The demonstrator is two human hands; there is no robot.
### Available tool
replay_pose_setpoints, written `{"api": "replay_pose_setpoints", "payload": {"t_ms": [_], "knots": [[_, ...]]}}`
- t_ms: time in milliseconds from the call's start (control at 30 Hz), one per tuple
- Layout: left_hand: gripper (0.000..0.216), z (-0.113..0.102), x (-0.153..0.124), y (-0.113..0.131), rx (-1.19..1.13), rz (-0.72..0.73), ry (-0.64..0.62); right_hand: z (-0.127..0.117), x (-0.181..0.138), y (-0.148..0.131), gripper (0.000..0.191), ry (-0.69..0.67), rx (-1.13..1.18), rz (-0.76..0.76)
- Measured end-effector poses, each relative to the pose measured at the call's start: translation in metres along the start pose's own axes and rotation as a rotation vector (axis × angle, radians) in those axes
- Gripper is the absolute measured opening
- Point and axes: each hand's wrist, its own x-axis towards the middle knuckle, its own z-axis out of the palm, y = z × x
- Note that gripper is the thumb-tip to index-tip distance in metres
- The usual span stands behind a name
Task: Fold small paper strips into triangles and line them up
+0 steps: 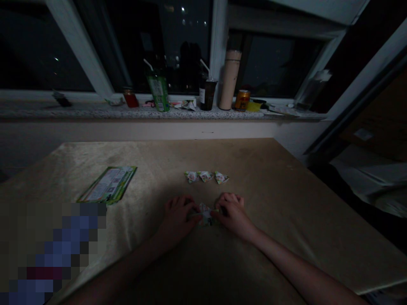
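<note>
Between my two hands lies a small piece of folded printed paper (207,215), white and green, partly covered by the fingers. My left hand (182,214) is closed on its left edge, thumb and fingertips pinching it. On the opposite edge, my right hand (233,212) pinches with thumb and forefinger, the other fingers curled. Just beyond the hands, three small folded paper triangles sit in a row: a left triangle (192,176), a middle triangle (205,176) and a right triangle (221,177). The light is dim, so the folds are hard to make out.
A stack of green printed leaflets (110,185) rests on the cloth-covered table (270,186) to the left. The windowsill (184,113) behind holds a green cup (159,93), a dark cup (208,94), a tall tumbler (230,80), an orange can (242,100) and a red jar (130,98).
</note>
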Motion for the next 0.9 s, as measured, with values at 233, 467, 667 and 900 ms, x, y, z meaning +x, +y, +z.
{"api": "replay_pose_setpoints", "payload": {"t_ms": [233,467,667,900], "knots": [[0.011,0.0015,-0.0003,0.0007,0.004,-0.018,-0.011,0.0024,0.0000,0.0013,0.014,0.003,-0.008,0.020],[0.012,-0.0005,-0.0013,0.0012,0.024,0.019,-0.031,0.0022,-0.0005,-0.0001,0.012,-0.003,-0.037,0.008],[0.029,0.0008,-0.0047,-0.0013,0.033,0.107,-0.023,0.0026,-0.0011,-0.0012,0.011,-0.014,-0.047,-0.002],[0.049,-0.0018,0.0038,-0.0032,0.034,0.072,-0.167,0.0031,0.0038,0.0016,0.010,-0.064,-0.047,0.029]]}}
